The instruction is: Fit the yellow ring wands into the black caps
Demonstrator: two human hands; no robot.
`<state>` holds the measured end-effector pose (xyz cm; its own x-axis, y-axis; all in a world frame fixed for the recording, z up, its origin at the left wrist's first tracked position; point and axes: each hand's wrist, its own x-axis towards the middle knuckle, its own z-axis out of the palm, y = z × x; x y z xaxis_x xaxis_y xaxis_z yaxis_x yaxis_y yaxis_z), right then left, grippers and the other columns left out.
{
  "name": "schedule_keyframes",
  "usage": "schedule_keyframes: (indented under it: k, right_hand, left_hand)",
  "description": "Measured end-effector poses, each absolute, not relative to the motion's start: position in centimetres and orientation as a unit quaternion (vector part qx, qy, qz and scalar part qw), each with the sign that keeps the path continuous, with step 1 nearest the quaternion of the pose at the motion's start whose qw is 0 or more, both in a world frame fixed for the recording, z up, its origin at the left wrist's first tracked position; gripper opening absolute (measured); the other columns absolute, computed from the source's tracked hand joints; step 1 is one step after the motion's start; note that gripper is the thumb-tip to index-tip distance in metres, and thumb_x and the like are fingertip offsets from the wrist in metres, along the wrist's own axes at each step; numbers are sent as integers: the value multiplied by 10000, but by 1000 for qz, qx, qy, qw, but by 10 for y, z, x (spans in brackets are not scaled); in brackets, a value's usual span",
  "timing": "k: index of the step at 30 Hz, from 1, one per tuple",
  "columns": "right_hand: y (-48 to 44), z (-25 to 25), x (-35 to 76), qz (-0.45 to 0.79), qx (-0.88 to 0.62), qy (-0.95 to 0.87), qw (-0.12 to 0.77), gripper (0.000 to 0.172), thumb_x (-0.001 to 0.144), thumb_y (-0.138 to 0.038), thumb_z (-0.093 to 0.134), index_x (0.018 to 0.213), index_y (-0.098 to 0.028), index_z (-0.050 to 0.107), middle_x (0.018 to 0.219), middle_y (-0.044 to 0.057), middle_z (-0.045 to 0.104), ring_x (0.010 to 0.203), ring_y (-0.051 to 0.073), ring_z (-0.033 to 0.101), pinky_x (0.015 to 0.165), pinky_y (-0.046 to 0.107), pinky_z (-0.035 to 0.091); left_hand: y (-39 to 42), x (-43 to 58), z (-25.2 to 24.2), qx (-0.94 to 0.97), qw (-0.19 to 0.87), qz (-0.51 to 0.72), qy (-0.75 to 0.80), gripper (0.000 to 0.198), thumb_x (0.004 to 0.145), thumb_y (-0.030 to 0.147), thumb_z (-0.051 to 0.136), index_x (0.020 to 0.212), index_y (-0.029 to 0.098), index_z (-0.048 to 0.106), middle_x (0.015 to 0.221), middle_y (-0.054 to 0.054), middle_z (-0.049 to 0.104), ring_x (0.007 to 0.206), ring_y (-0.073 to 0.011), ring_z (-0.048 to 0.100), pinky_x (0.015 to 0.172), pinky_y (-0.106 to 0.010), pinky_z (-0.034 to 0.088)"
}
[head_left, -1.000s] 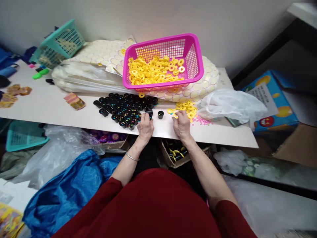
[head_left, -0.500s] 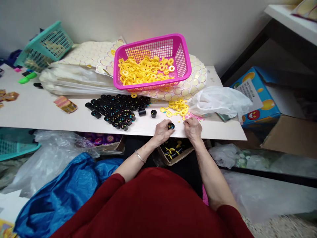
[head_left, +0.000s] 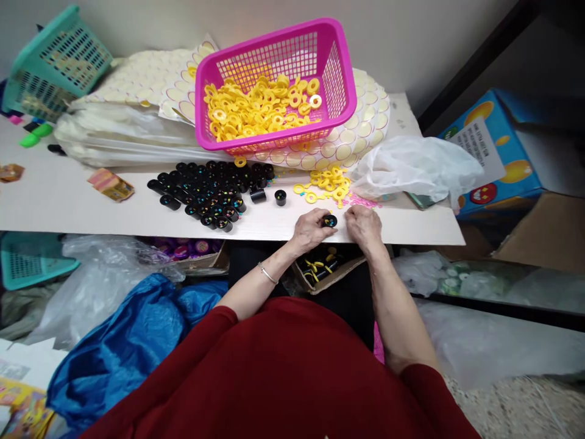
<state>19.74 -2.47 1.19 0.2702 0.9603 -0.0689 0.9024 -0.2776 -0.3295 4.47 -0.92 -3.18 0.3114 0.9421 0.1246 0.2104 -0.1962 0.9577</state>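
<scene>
Between its thumb and fingers my left hand [head_left: 313,230] grips a small black cup [head_left: 329,221] with coloured bits inside, held upright near the table's front edge. My right hand [head_left: 364,225] is closed just to the right of the cup; its fingertips hide whatever they may hold. Small pink pieces [head_left: 363,200] lie right behind that hand. A loose pile of yellow ring pieces [head_left: 329,183] rests behind both hands. One single black cup [head_left: 280,197] stands to the left, and a dense group of similar cups [head_left: 205,189] with coloured bits sits farther left.
A pink basket [head_left: 275,144] of yellow rings stands at the back on patterned sheets [head_left: 372,122]. A white plastic bag [head_left: 415,167] and a blue box [head_left: 493,152] are on the right. Below the table edge, an open carton [head_left: 326,283] holds black and yellow pieces.
The left hand has brought the black cup a little to the right, closer to the right hand. The right hand stays closed. The camera view has shifted slightly.
</scene>
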Motion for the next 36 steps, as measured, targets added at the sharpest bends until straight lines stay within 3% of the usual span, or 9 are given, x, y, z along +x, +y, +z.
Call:
schedule_keyframes:
  k: [5, 12, 21, 28, 36]
  right_hand:
    - [-19, 15, 203, 157, -772, -613, 67, 228, 810, -251, 469, 832, -188, 688, 912, 105, 700, 812, 225, 601, 658, 300, 377]
    - [-23, 4, 209, 144, -761, -608, 175, 208, 777, -249, 496, 807, -179, 690, 842, 73, 682, 783, 207, 578, 695, 302, 402]
    - [-35, -4, 209, 96, -721, -662, 183, 236, 820, -228, 435, 794, -172, 663, 850, 103, 613, 783, 214, 542, 682, 312, 396]
    - [-43, 12, 190, 152, -636, -681, 329, 179, 840, -247, 451, 795, -214, 622, 826, 54, 590, 782, 189, 553, 738, 301, 442]
    - [-40, 33, 178, 86, -630, -752, 174, 239, 825, -184, 442, 716, -183, 655, 774, 81, 577, 788, 206, 511, 658, 296, 378]
  left_hand:
    - [-10, 44, -30, 667, 462, 397, 428, 391, 583, 263, 777, 946, 164, 668, 766, 25, 575, 594, -70, 447, 589, -221, 376]
    - [-11, 44, -32, 684, 442, 390, 430, 358, 623, 297, 752, 950, 184, 663, 747, 30, 564, 584, -71, 450, 568, -215, 368]
    - [-10, 46, -34, 682, 437, 395, 434, 372, 613, 326, 772, 941, 179, 675, 738, 27, 565, 585, -73, 442, 567, -222, 364]
    - [-12, 45, -29, 706, 420, 370, 433, 270, 684, 313, 709, 915, 177, 682, 728, 25, 568, 614, -83, 466, 588, -221, 367]
    - [-14, 42, -25, 723, 399, 369, 426, 252, 684, 170, 639, 932, 181, 685, 772, 19, 598, 676, -97, 529, 629, -217, 404]
